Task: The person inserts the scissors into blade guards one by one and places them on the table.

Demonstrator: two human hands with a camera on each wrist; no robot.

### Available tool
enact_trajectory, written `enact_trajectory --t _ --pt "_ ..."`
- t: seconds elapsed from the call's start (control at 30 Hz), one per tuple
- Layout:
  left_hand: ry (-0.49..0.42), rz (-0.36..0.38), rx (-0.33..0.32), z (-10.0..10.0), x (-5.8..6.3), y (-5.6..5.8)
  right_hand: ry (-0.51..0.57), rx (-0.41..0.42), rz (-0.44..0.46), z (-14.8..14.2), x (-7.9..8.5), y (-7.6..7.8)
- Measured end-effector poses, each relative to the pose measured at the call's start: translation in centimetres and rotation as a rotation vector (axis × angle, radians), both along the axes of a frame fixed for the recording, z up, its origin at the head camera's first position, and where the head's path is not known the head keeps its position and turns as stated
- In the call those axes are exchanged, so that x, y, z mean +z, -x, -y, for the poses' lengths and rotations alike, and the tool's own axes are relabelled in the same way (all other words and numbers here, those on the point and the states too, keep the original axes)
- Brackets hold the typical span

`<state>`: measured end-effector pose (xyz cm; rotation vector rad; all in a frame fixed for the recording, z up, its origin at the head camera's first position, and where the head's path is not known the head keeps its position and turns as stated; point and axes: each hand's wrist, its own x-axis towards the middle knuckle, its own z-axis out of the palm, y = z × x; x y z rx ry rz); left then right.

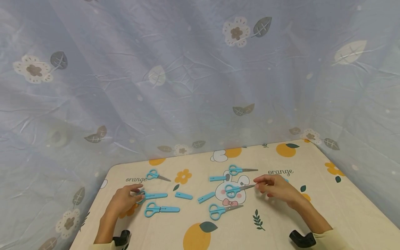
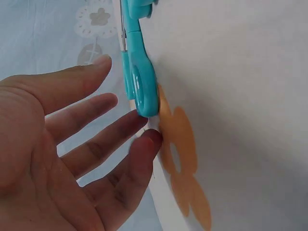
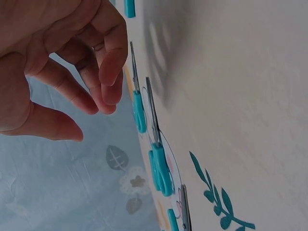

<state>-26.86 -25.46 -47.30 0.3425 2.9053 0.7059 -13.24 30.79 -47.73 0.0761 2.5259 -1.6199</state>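
Note:
My left hand [image 1: 123, 199] is at the handle of a pair of light-blue scissors [image 1: 156, 195] whose blades are in a blue cap. In the left wrist view, thumb and fingers are spread apart beside the scissors handle [image 2: 145, 91], gripping nothing. A second capped pair of scissors [image 1: 153, 209] lies just nearer. My right hand [image 1: 275, 189] hovers with relaxed fingers by the blade tip of uncapped scissors [image 1: 232, 190]. In the right wrist view its fingers are empty, above the table beside several bare-bladed scissors [image 3: 160, 168]. A blue piece [image 1: 286, 180] shows partly behind this hand.
More uncapped scissors lie at the back left [image 1: 153, 174], back middle [image 1: 235, 169] and front middle [image 1: 216, 211]. Loose blue caps lie between them: one cap [image 1: 183, 195], another cap [image 1: 206, 197] and a farther cap [image 1: 217, 178]. A patterned cloth [image 1: 237, 232] covers the table; a curtain hangs behind.

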Motion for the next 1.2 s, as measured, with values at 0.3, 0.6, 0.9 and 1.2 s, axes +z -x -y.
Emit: enact_trajectory --t 0.3,0.6,0.9,1.2 --pt "-0.017 -0.017 0.006 -0.3 1.0 -0.4 -0.066 -0.021 -0.062 -1.5 0.5 -0.7" --pt "-0.069 -0.084 -0.043 -1.1 1.5 -1.2 -0.218 -0.068 -0.205 -3.7 1.0 -1.2" --pt "-0.16 -0.163 -0.126 -3.7 2.2 -2.1 -0.374 -0.156 -0.219 -5.2 0.8 -1.2" --pt "-0.229 -0.178 -0.199 -7.1 2.2 -2.3 -0.463 -0.153 -0.229 -6.0 0.4 -1.1"
